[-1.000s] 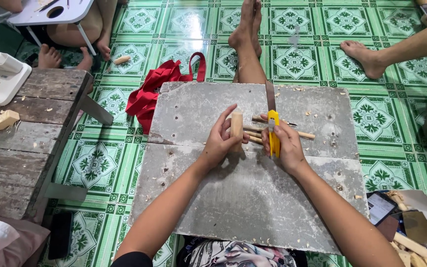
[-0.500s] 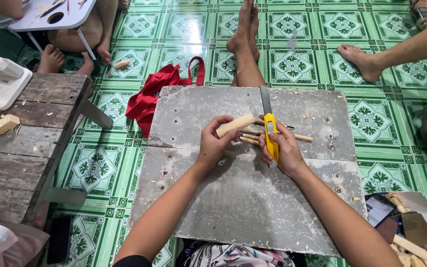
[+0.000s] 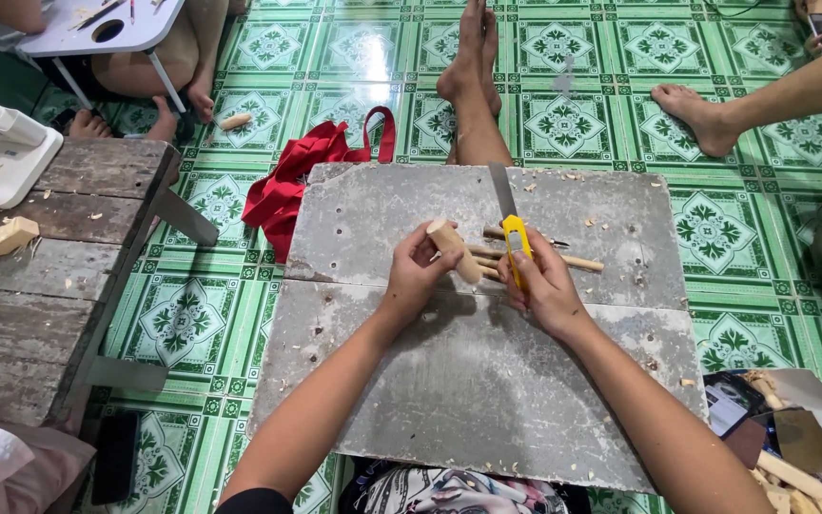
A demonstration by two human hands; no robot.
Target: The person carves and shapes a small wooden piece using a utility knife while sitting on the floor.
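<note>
- The left grip [image 3: 418, 276] closes around the lower end of a short wooden peg [image 3: 453, 249]; its rounded top juts up and away from the fingers.
- The right grip [image 3: 542, 286] wraps a yellow utility knife [image 3: 516, 246], its grey blade [image 3: 501, 190] reaching out past the knuckles.
- Thin wooden sticks [image 3: 573, 260] lie just beyond both grips, under the knife.
- Everything sits over a grey board [image 3: 468, 381] speckled with shavings.
- Left of the left grip, beside the board's far corner, lies a red cloth bag [image 3: 297, 181] on the green tiled floor [image 3: 192, 324].
</note>
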